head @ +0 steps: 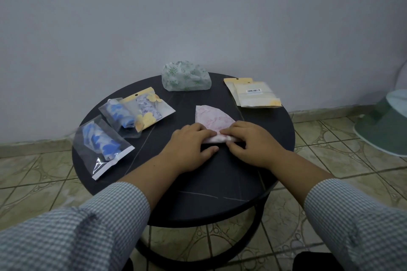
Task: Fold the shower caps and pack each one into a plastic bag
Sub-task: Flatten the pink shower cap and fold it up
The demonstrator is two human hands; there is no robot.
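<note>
- On the left of the round black table lie three clear plastic bags already filled — two with blue-flowered shower caps, one with a purple-and-yellow cap.
- The left hand lies on the near edge of the pale pink shower cap, fingers curled over the rolled hem.
- The right hand pinches that same hem, so the folding step looks underway.
- At the back sits a green-flowered cap, unfolded.
- Far right, the empty yellow-topped bags — next, I'd guess, roll the pink cap tight enough to slip into one.
</note>
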